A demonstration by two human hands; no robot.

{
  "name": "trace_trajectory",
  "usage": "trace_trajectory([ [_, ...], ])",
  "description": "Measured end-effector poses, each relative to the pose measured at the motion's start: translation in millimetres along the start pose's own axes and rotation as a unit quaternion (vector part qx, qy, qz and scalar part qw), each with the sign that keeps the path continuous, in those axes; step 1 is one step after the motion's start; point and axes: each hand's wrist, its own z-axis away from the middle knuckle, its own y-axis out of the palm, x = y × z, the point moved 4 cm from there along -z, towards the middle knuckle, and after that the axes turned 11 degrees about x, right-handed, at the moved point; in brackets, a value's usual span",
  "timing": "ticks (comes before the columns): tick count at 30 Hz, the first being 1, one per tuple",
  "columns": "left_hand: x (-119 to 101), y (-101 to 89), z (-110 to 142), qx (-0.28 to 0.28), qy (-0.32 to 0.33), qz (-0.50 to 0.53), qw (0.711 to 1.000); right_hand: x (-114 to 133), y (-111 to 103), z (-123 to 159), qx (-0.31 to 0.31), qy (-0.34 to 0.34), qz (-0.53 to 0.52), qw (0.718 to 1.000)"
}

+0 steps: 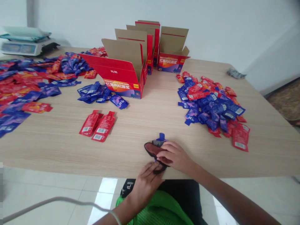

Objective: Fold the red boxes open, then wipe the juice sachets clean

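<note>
Near the front table edge, my right hand point(177, 156) is closed on a dark brown cloth point(152, 149) with black edging. Under the cloth lies a blue pouch point(161, 137); its narrow spout end shows beyond the cloth, and most of it is covered. My left hand point(148, 178) presses its fingers together at the pouch's near end, against the cloth's black edge; the fingertips are partly hidden. Left of the hands lie several red pouches point(104, 126) with barcode labels up. Behind these is a small heap of blue pouches point(93, 92).
Open red-and-blue cartons point(122, 76) stand in a row at the back, another carton point(172, 59) beside them. A mixed pouch pile point(211, 104) lies right, a larger pile point(35, 78) left. A scale point(25, 43) stands back left, a grey crumpled cloth point(236, 73) far right.
</note>
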Motion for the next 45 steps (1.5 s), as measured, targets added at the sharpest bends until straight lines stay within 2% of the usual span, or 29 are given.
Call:
trace_trajectory([
  [3, -1.3, -2.2, -1.2, 0.024, 0.007, -0.029, 0.999, -36.8, -1.1, -18.6, -0.031, 0.036, 0.032, 0.998],
  [7, -1.5, -6.0, -2.9, 0.012, 0.009, -0.037, 0.999, -72.2, -26.5, -50.2, -0.066, 0.066, 0.105, 0.99],
  [10, -1.3, -5.4, -3.5, 0.009, 0.004, -0.038, 0.999, -67.2, -57.4, -52.6, -0.165, 0.092, 0.096, 0.977],
  [12, -1.5, -4.4, -3.2, 0.006, 0.003, -0.037, 0.999, -47.7, -72.1, -41.4, -0.226, 0.096, 0.053, 0.968],
  [13, -1.7, -3.6, -2.9, 0.005, 0.004, -0.035, 0.999, -34.8, -74.7, -34.1, -0.233, 0.088, 0.03, 0.968],
  [14, -1.7, -2.9, -2.6, 0.003, 0.004, -0.031, 0.999, -20.9, -73.7, -26.5, -0.224, 0.073, 0.011, 0.972],
  [16, -1.4, -1.7, -1.9, -0.003, 0.001, -0.016, 1.0, 5.0, -60.5, -12.1, -0.162, 0.029, -0.007, 0.986],
  [19, -0.2, -2.1, -1.5, -0.023, -0.008, 0.016, 1.0, 21.8, -24.3, 3.6, -0.041, -0.026, 0.004, 0.999],
  [21, -0.3, -2.8, -2.1, -0.021, -0.007, 0.015, 1.0, 10.9, -4.8, 4.6, -0.009, -0.023, 0.013, 1.0],
  [24, -1.3, -3.6, -3.2, -0.004, 0.001, -0.009, 1.0, -25.8, 2.4, -13.2, -0.027, 0.01, 0.042, 0.999],
  [27, -2.1, -6.8, -4.3, 0.005, 0.003, -0.019, 1.0, -60.7, -13.3, -41.6, -0.061, 0.04, 0.093, 0.993],
  [30, -3.7, -16.8, -7.9, 0.034, -0.001, -0.013, 0.999, -73.2, -41.5, -54.1, -0.117, 0.076, 0.117, 0.983],
  [32, -4.3, -27.3, -12.3, 0.069, -0.006, 0.008, 0.998, -67.5, -62.8, -45.3, -0.195, 0.108, 0.095, 0.97],
  [34, -1.7, -39.3, -18.2, 0.088, -0.019, 0.042, 0.995, -55.7, -81.1, -24.3, -0.283, 0.144, 0.054, 0.947],
  [36, 6.6, -50.4, -26.2, 0.061, -0.046, 0.075, 0.994, -43.0, -93.1, 2.0, -0.344, 0.178, 0.025, 0.922],
  [38, 20.9, -56.6, -36.6, 0.011, -0.091, 0.083, 0.992, -33.9, -97.9, 28.4, -0.377, 0.213, 0.013, 0.901],
  [40, 37.6, -55.9, -49.5, -0.024, -0.151, 0.051, 0.987, -30.0, -95.1, 52.7, -0.39, 0.249, -0.001, 0.887],
  [42, 51.9, -50.5, -64.4, -0.036, -0.208, -0.011, 0.977, -30.4, -85.4, 74.3, -0.389, 0.284, -0.027, 0.876],
  [45, 61.6, -40.3, -86.3, -0.033, -0.242, -0.091, 0.966, -33.2, -62.9, 102.5, -0.374, 0.332, -0.063, 0.864],
])
